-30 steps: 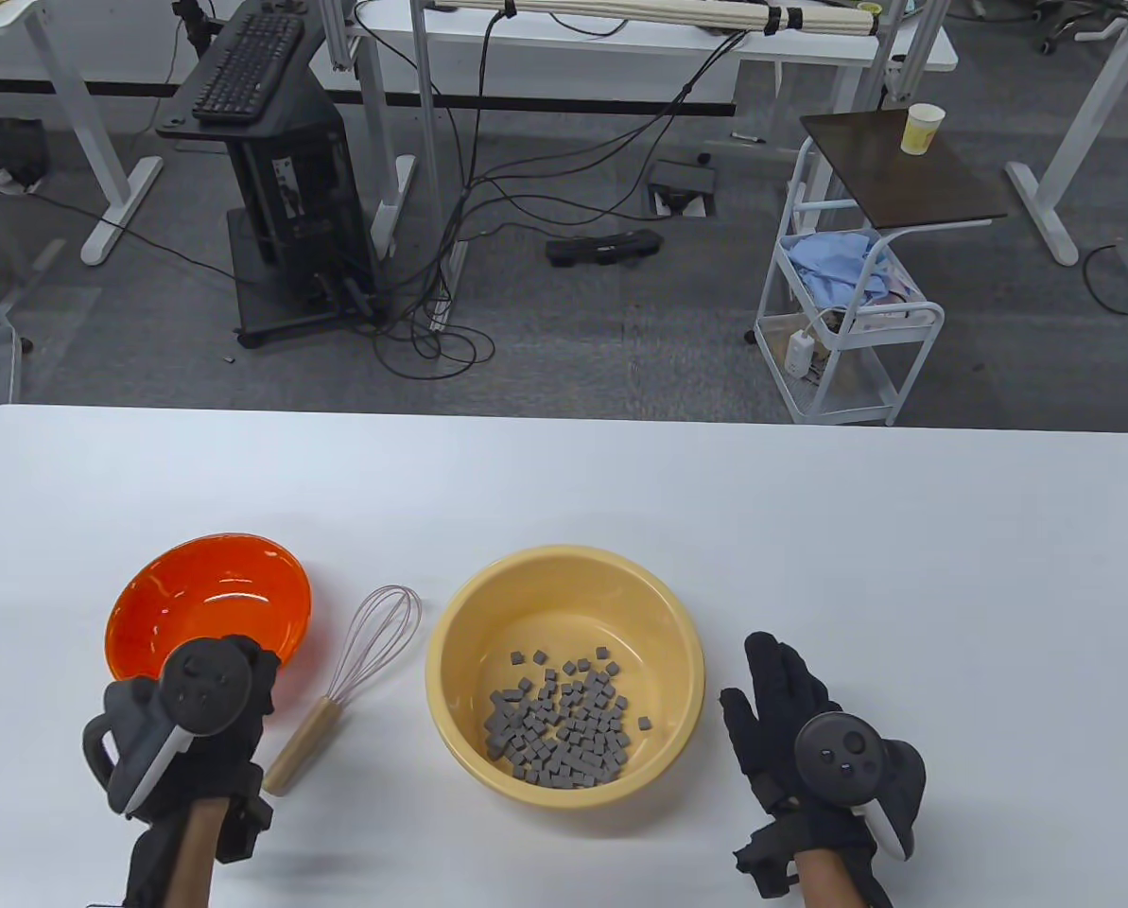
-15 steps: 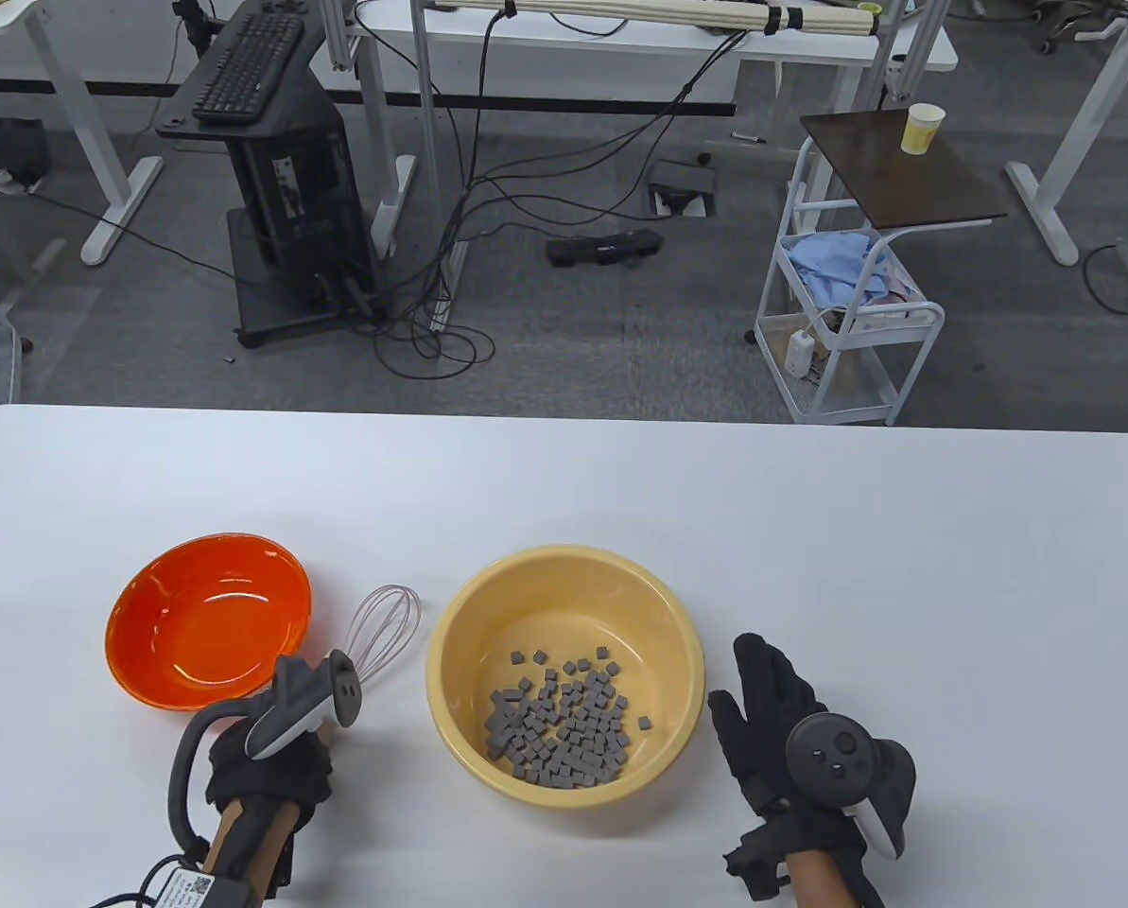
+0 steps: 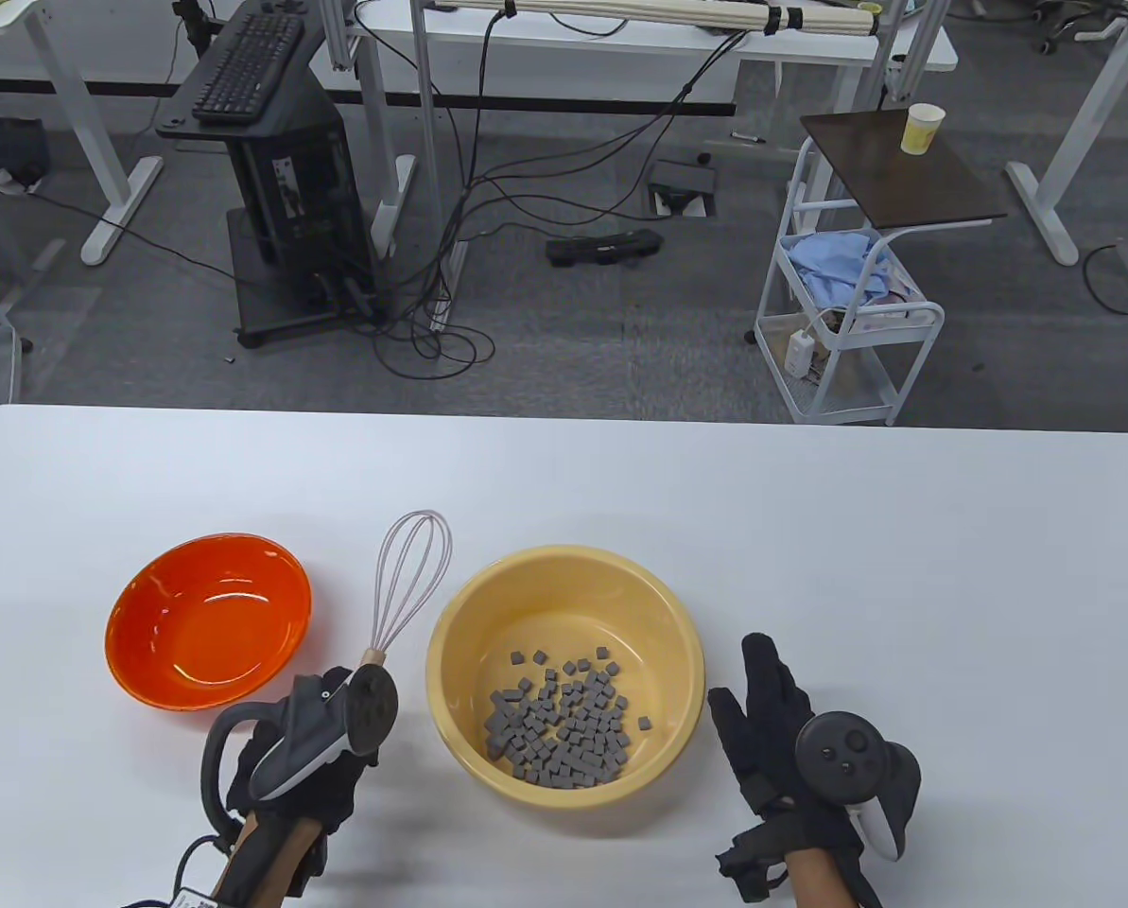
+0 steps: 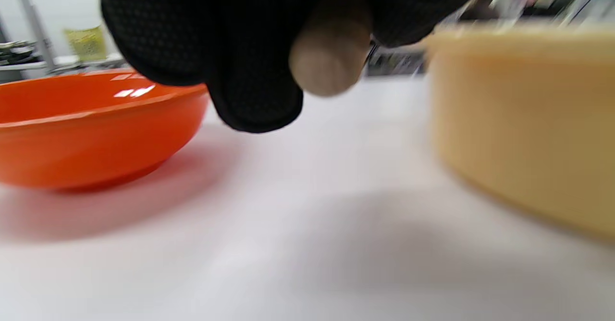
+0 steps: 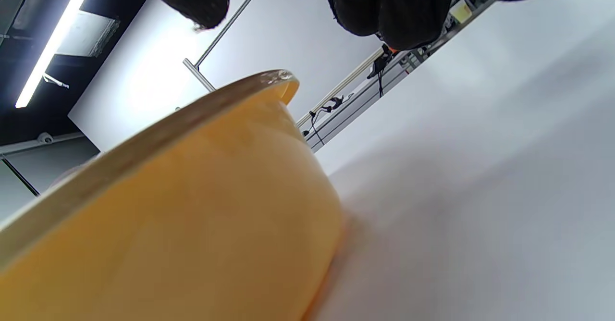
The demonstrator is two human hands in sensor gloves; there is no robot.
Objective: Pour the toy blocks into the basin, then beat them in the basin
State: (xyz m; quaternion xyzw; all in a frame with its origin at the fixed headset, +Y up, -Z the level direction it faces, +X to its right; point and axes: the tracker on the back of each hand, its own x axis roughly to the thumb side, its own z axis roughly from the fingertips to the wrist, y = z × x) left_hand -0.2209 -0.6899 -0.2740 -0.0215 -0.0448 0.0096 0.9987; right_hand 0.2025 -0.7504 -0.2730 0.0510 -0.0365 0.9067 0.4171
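The yellow basin stands mid-table with several small grey toy blocks heaped on its floor. My left hand grips the wooden handle of a whisk, lifted off the table, its wire head pointing away between the orange bowl and the basin. In the left wrist view the handle's butt end sticks out from my curled fingers, with the orange bowl left and the basin right. My right hand lies flat on the table just right of the basin, fingers straight, holding nothing.
The orange bowl holds nothing. The white table stretches bare behind and to the right of the basin. Beyond its far edge are desks, cables and a small cart on the floor.
My left hand slid from the orange bowl to the whisk handle, closed round it and raised the whisk, swinging its head upward. The right hand barely shifted.
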